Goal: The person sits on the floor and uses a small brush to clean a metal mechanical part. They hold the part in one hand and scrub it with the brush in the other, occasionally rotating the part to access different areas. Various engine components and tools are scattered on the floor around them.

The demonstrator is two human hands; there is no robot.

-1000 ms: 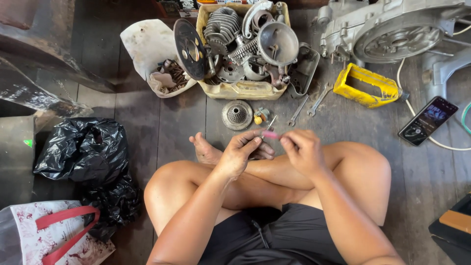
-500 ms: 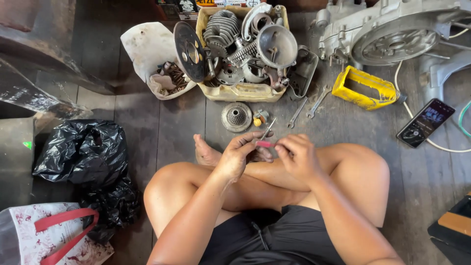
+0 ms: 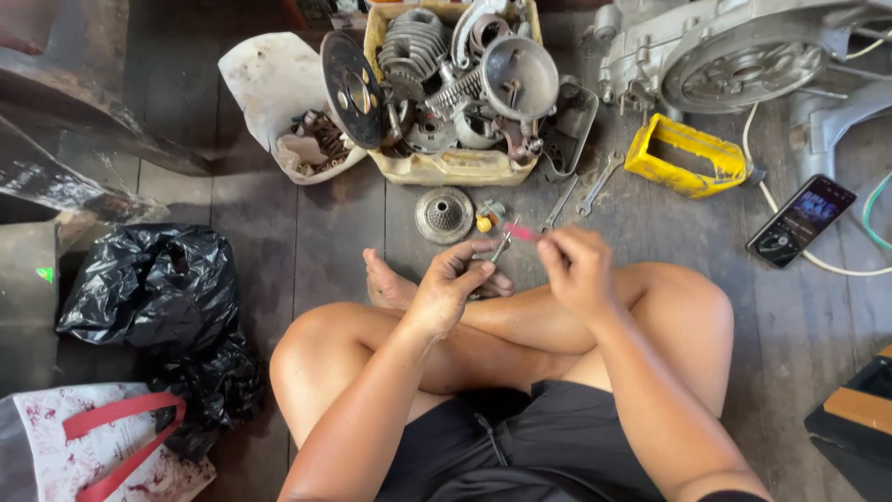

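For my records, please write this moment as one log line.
left hand: holds small metal part | right hand: holds pink-handled tool | place: wooden floor

Noted a pink-red tool handle (image 3: 522,231), a yellow plastic frame (image 3: 686,155), a cream-yellow tub (image 3: 446,167) of grey metal parts, a glossy black bag (image 3: 153,288), a white bag (image 3: 102,446) with red speckles and red straps, black shorts (image 3: 520,446), dark brown floorboards (image 3: 307,232).
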